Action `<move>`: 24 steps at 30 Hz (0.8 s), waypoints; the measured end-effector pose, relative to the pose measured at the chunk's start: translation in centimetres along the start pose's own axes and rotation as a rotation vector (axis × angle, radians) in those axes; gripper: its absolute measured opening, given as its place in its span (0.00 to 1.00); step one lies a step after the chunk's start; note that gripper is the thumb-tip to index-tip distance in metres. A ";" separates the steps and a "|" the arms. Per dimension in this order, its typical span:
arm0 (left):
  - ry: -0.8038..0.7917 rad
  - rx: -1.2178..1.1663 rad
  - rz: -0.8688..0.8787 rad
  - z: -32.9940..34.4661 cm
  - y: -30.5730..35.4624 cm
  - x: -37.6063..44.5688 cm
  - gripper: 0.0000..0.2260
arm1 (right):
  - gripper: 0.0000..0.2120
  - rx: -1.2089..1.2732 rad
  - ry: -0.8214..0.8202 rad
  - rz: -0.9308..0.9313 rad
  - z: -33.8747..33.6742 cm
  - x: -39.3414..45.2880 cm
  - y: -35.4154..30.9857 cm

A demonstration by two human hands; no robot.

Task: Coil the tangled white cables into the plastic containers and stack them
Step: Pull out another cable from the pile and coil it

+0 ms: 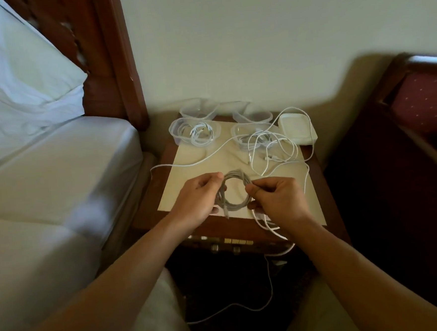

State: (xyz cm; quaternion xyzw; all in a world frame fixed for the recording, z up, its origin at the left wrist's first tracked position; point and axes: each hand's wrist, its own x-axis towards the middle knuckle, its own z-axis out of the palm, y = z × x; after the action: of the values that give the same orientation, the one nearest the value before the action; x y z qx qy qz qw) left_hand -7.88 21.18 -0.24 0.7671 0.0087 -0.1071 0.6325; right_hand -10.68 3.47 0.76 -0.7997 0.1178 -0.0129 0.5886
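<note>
A round coil of white cable [237,205] hangs between my two hands above the near part of the bedside table [315,163]. My left hand [196,200] grips the coil's left side, and my right hand [279,200] pinches its right side. A loose tail of cable [270,278] runs from under my right hand off the table's front down to the floor. Further back, one clear plastic container [175,133] holds a coiled cable. A second container [236,133] sits under a tangle of loose white cables [270,148]. Two more clear containers [208,109] stand at the back.
A stack of white lids [297,128] sits at the table's back right corner. A cream sheet [201,164] covers the tabletop. A bed with white linen [57,163] and a wooden headboard lies to the left, a dark wooden chair [419,94] to the right.
</note>
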 end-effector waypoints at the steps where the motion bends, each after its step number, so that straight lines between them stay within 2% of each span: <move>1: 0.015 0.029 0.015 -0.3 0.5 1.2 0.11 | 0.05 -0.004 0.019 -0.008 0.0 1.3 -0.5; 5: 0.120 0.224 0.106 -1.5 2.0 6.2 0.14 | 0.05 -0.065 0.081 -0.029 0.4 7.1 -2.3; 15: 0.299 0.495 0.285 -5.5 4.4 20.7 0.09 | 0.12 -0.105 0.133 -0.085 3.5 22.8 -6.1; 19: 0.330 0.597 0.264 -7.4 4.1 27.0 0.12 | 0.09 -0.062 0.110 -0.095 5.5 30.0 -8.1; 24: 0.340 0.671 0.087 -9.6 3.7 32.9 0.16 | 0.06 -0.072 0.090 -0.120 8.9 37.8 -9.6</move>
State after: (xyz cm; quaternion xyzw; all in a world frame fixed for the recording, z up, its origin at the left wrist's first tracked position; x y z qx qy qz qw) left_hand 26.26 25.74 -0.75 0.9380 0.0453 0.0518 0.3396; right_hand 29.19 6.77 2.67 -0.8245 0.0963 -0.0800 0.5518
